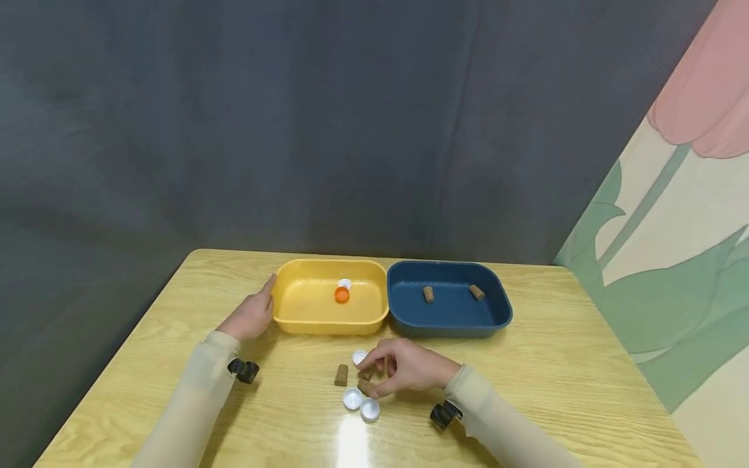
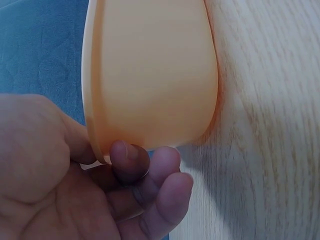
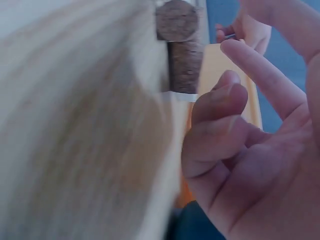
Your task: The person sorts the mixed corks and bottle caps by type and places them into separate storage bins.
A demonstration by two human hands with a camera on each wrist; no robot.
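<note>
Corks (image 1: 365, 388) are lying at the lower middle of the head frame, two of them under the right hand (image 1: 409, 365) and one just to their left. In the right wrist view, the thumb and index finger are standing spread apart beside two corks at top centre, while the other fingers (image 3: 217, 142) are curling toward the palm; whether any are touching a cork, I cannot tell. Around these corks, three white caps (image 1: 352, 399) are resting on the surface (image 1: 556, 364), one above and two below. The left hand (image 1: 251, 315), left of centre, is gripping the left end of the yellow tray (image 1: 328, 325), its fingers bending against the outer wall. That tray is holding a white cap and an orange cap (image 1: 342, 295). Touching its right side, the blue tray (image 1: 450, 325) is holding two more corks. A dark curtain (image 1: 351, 130) is filling the upper frame.
</note>
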